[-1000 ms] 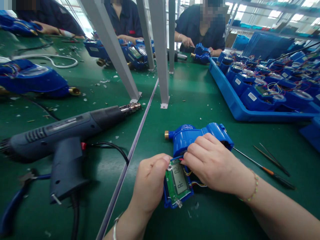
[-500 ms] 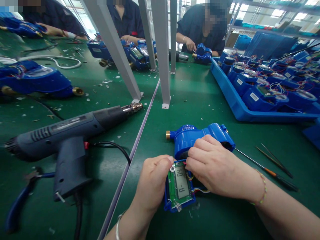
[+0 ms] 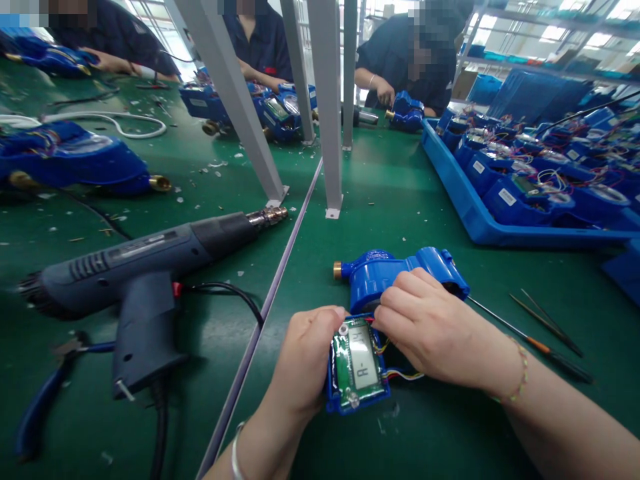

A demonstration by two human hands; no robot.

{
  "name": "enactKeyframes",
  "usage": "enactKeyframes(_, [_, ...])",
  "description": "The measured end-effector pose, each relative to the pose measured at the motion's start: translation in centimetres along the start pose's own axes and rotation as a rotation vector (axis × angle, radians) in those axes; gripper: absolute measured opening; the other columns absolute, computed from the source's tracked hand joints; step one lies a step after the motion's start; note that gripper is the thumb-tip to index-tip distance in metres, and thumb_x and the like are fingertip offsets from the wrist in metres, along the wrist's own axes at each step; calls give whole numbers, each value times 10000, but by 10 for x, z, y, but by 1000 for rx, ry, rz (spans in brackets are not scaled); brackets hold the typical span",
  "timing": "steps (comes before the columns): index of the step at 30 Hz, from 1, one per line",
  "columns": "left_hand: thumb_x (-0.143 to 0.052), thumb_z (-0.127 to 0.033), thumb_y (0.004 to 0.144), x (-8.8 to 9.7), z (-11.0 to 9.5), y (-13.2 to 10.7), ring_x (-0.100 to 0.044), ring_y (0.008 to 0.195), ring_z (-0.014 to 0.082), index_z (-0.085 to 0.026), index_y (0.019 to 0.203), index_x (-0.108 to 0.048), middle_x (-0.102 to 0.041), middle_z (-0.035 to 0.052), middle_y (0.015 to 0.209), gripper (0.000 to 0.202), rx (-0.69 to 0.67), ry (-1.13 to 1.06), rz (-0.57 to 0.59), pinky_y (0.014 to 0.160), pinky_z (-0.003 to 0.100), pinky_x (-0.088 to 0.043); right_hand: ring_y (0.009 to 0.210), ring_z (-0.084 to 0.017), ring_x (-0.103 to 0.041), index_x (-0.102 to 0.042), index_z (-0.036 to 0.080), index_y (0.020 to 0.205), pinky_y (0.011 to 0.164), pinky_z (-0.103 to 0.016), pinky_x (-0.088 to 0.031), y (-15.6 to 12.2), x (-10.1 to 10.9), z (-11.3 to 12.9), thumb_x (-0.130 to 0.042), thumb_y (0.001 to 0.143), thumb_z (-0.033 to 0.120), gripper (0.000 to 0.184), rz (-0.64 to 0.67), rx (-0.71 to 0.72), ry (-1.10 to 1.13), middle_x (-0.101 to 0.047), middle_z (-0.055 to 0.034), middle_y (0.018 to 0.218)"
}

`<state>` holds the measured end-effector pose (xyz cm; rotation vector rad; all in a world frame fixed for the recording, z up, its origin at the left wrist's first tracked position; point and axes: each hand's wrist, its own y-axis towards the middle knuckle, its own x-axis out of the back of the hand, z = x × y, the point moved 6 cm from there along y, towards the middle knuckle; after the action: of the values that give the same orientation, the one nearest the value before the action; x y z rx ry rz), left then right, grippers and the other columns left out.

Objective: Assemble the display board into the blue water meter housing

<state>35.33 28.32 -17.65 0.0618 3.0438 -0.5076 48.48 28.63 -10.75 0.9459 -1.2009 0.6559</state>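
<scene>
A blue meter body [image 3: 395, 273] with a brass end lies on the green table [image 3: 390, 193] in front of me. Below it sits its open blue cover with a green circuit board and LCD display [image 3: 356, 363], joined to the body by coloured wires. My left hand [image 3: 305, 360] grips the cover's left side, thumb on the top edge. My right hand [image 3: 430, 330] is closed, its fingertips pinching at the wires where the board meets the body.
A dark blue heat gun [image 3: 140, 280] lies at the left with its cord, blue pliers [image 3: 40, 400] beside it. Tweezers and a thin probe [image 3: 540, 327] lie at the right. A blue tray [image 3: 475, 213] holds several meters. Grey frame posts [image 3: 327, 107] stand ahead. Other people work across the table.
My left hand has turned the cover and board a little, and its lower end now sits slightly higher. My right fingers stay at the wires.
</scene>
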Motion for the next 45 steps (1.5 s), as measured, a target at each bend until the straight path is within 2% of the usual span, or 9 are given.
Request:
enactKeyframes(6, [-470, -302, 822, -2, 4, -1, -356, 474, 96, -187, 534, -460, -438, -35, 507, 310, 51, -112, 0, 442, 225, -312, 768, -201, -354, -515, 163, 813, 702, -379, -292, -1, -1, 1, -356, 1013, 155, 255, 39, 14, 25, -459, -28, 831])
enactKeyframes(17, [-476, -360, 801, 1, 0, 0, -344, 458, 93, -183, 507, -477, -440, -29, 486, 343, 46, -52, -7, 422, 219, -329, 761, -194, -354, -518, 160, 805, 709, -367, -289, 0, 2, 2, -384, 1008, 138, 244, 64, 17, 68, -464, -21, 818])
enactKeyframes(20, [-460, -363, 810, 8, -6, -1, -432, 479, 115, -174, 540, -539, -519, -4, 518, 339, -68, 82, -19, 448, 234, -373, 776, -199, -375, -549, 152, 825, 705, -365, -289, 0, 0, 0, -389, 1012, 143, 246, 48, 2, 90, -485, -27, 829])
enactKeyframes(23, [-456, -365, 842, 15, -18, -7, -524, 518, 144, -157, 620, -622, -594, 19, 566, 346, -278, 277, -77, 487, 252, -408, 793, -202, -413, -587, 141, 843, 710, -363, -304, 2, 3, -2, -396, 1030, 194, 272, 1, -31, 137, -526, -35, 852])
enactKeyframes(26, [-439, -354, 886, 15, -28, -17, -552, 505, 148, -159, 678, -652, -604, 13, 564, 356, -494, 412, -107, 489, 263, -398, 791, -208, -452, -626, 126, 893, 706, -358, -331, 3, 6, -3, -398, 1038, 239, 293, 2, -83, 191, -558, -43, 866])
enactKeyframes(30, [-471, -284, 885, 13, -37, -31, -586, 546, 151, -183, 757, -668, -617, 2, 600, 256, -764, 523, -200, 508, 267, -394, 855, -220, -512, -642, 94, 1007, 741, -356, -370, 3, 11, -3, -425, 999, 138, 221, 8, -119, 216, -588, -73, 953])
enactKeyframes(33, [-484, -246, 870, 10, -39, -37, -585, 570, 143, -193, 838, -652, -613, -7, 645, 179, -899, 589, -226, 533, 270, -397, 911, -226, -542, -634, 79, 1079, 754, -349, -391, 3, 12, -2, -480, 943, 69, 206, 22, -125, 224, -597, -90, 1029])
enactKeyframes(39, [-482, -218, 866, 8, -39, -38, -541, 532, 111, -184, 871, -632, -579, -22, 655, 154, -961, 671, -233, 531, 259, -390, 898, -222, -551, -638, 95, 983, 765, -350, -404, 3, 11, -2, -435, 954, 75, 206, 15, -93, 213, -609, -80, 999])
enactKeyframes(45, [-466, -246, 873, 8, -40, -35, -565, 538, 116, -177, 783, -661, -616, -17, 638, 226, -829, 653, -307, 549, 255, -405, 701, -235, -490, -642, 90, 960, 658, -374, -355, 2, 10, 5, -412, 993, 156, 242, -60, -2, -28, -606, -89, 860])
